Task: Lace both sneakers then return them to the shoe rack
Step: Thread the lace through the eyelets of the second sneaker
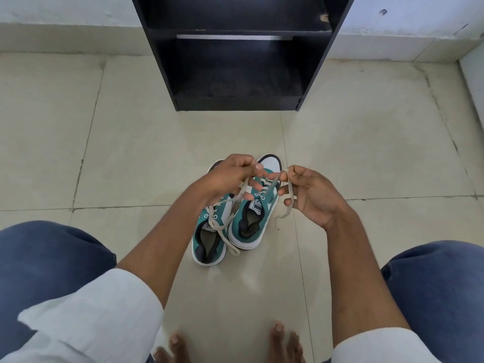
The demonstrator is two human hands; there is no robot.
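Two teal and white sneakers stand side by side on the tiled floor, toes pointing away from me. The left sneaker (209,239) has its cream lace lying loose across its opening. Above the right sneaker (251,221), my left hand (230,176) and my right hand (311,195) each pinch one end of its cream lace (288,205). The strands run down to the upper eyelets. Both hands hide the toes and front eyelets of the sneakers.
A black shoe rack (235,64) with open shelves stands against the wall straight ahead, its lower shelf just above the floor. My knees in blue trousers frame the view left and right, and my bare toes (277,344) show at the bottom edge.
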